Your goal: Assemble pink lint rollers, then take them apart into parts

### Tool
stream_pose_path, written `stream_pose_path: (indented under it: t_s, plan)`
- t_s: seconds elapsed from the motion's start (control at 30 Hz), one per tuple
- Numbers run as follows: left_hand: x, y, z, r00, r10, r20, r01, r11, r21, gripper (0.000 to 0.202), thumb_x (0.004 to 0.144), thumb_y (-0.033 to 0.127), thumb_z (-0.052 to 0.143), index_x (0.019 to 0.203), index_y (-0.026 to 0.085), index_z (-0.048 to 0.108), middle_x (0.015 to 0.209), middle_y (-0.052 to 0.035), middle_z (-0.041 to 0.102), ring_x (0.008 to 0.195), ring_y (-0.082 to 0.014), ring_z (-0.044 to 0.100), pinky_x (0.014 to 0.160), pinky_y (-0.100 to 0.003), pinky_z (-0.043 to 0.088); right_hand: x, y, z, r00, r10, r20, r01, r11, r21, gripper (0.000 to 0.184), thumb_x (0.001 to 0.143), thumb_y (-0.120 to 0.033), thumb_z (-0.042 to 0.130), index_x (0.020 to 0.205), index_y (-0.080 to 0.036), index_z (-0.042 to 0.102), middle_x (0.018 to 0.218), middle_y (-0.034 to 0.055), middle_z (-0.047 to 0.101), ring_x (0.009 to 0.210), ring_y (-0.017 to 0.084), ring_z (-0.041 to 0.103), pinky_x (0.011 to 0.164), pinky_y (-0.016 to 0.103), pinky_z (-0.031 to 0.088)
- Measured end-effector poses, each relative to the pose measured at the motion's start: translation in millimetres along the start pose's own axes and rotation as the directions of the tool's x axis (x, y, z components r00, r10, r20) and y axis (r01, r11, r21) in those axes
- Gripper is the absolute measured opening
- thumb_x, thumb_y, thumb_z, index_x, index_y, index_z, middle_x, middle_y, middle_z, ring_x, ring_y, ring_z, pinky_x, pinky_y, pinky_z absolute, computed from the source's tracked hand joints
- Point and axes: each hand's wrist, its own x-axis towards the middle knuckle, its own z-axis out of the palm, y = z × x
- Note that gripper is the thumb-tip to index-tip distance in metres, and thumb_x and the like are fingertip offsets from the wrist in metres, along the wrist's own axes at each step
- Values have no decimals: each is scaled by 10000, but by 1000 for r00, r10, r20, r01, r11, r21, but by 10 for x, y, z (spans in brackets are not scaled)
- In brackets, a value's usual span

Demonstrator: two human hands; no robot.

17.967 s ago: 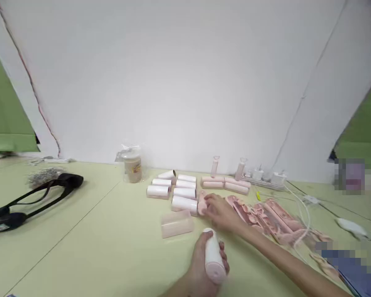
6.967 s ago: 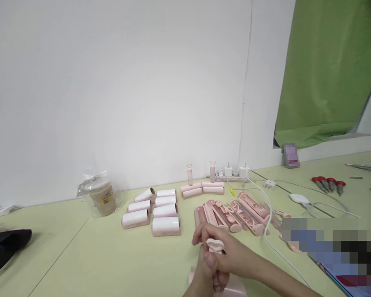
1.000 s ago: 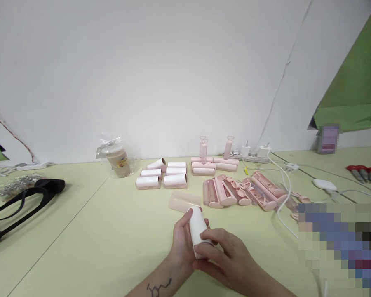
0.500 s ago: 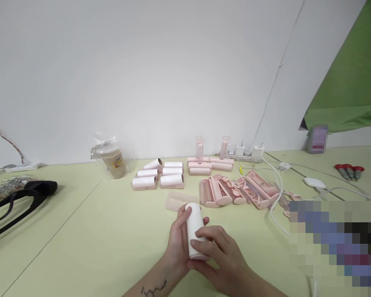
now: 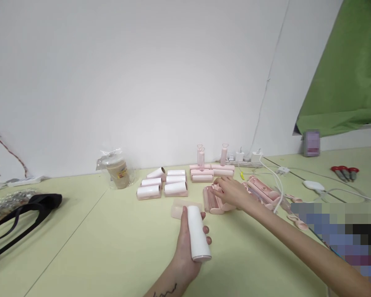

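Observation:
My left hand [image 5: 185,247] is closed round a white roll [image 5: 198,233], held upright and tilted a little away from me above the table. My right hand [image 5: 230,193] stretches forward onto the pile of pink plastic parts [image 5: 259,194], its fingers curled over the pieces nearest the left end; I cannot see whether they hold one. A pale pink translucent cover [image 5: 185,208] lies flat just behind the roll.
Several white rolls on pink holders [image 5: 163,183] lie behind, with assembled pink rollers [image 5: 212,171] beside them. A wrapped cup [image 5: 117,171] stands at the back left. A black strap [image 5: 21,214] lies far left. White cables [image 5: 297,181] and red-handled tools [image 5: 343,172] lie to the right.
My right hand has left the white roll and reached forward to the pile of pink parts. The left hand now holds the roll alone.

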Motion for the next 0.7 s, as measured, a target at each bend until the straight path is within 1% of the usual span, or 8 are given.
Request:
stream_pose_path:
  t_s: [0.07, 0.17, 0.33, 0.4, 0.47, 0.53, 0.6, 0.7]
  plan:
    - [2, 7, -11, 1000, -3, 9, 3, 1000, -3, 476, 746, 584, 455, 883, 136, 540, 474, 22, 489, 352, -60, 424, 354, -143, 366, 148, 91, 110, 996, 73, 41, -73, 997, 6, 328, 705, -252, 562, 998, -105, 540, 901, 168, 605, 856, 314, 558, 669, 371, 392]
    - [-4, 19, -34, 1000, 4, 31, -4, 1000, -12, 474, 746, 582, 456, 882, 135, 536, 470, 21, 488, 349, -62, 428, 348, -143, 372, 157, 177, 191, 988, 107, 109, -116, 990, 75, 482, 688, -172, 544, 1156, -113, 448, 831, 125, 634, 747, 269, 600, 600, 317, 403]
    - [25, 85, 22, 993, 119, 1, -119, 993, -20, 405, 753, 515, 503, 866, 129, 550, 505, 10, 511, 378, -71, 470, 374, -156, 416, -115, 166, -101, 988, 106, 115, -137, 940, 312, 489, 844, -214, 324, 1313, -164, 194, 922, 83, 608, 755, 183, 609, 636, 295, 454]
    - [71, 114, 132, 971, 223, -84, -226, 974, -27, 349, 751, 468, 536, 857, 136, 548, 577, -6, 551, 430, -90, 520, 429, -193, 468, -242, 63, -253, 989, 102, 109, -146, 815, 561, 469, 867, -317, 324, 1308, -205, 210, 949, 68, 591, 794, 175, 603, 636, 286, 474]
    - [126, 131, 286, 949, 277, -147, -287, 957, -46, 315, 762, 443, 535, 859, 144, 541, 656, -25, 585, 493, -115, 568, 514, -244, 511, -348, -93, -341, 991, 59, 123, -134, 601, 788, 542, 811, -418, 452, 1287, -236, 269, 971, 63, 581, 790, 184, 599, 585, 273, 484]
    - [170, 129, 443, 952, 287, -107, -296, 952, -79, 304, 787, 437, 501, 887, 152, 536, 720, -42, 607, 576, -139, 605, 603, -274, 522, -420, -264, -347, 994, -3, 108, -96, 448, 889, 595, 746, -432, 550, 1262, -248, 318, 1040, 68, 564, 791, 189, 595, 561, 269, 489]
    - [192, 108, 557, 960, 280, -27, -281, 955, -95, 318, 800, 451, 473, 922, 164, 534, 758, -50, 620, 660, -158, 621, 654, -279, 512, -459, -396, -285, 999, -5, 46, -41, 386, 921, 549, 737, -416, 566, 1225, -253, 374, 1126, 67, 533, 868, 196, 579, 613, 276, 497]
    - [187, 49, 608, 956, 294, 8, -293, 954, -68, 360, 772, 487, 496, 971, 189, 537, 790, -40, 629, 723, -177, 618, 674, -277, 492, -496, -462, -140, 994, 91, -63, 24, 376, 926, 473, 762, -409, 539, 1195, -260, 418, 1185, 54, 509, 984, 207, 535, 700, 291, 488]
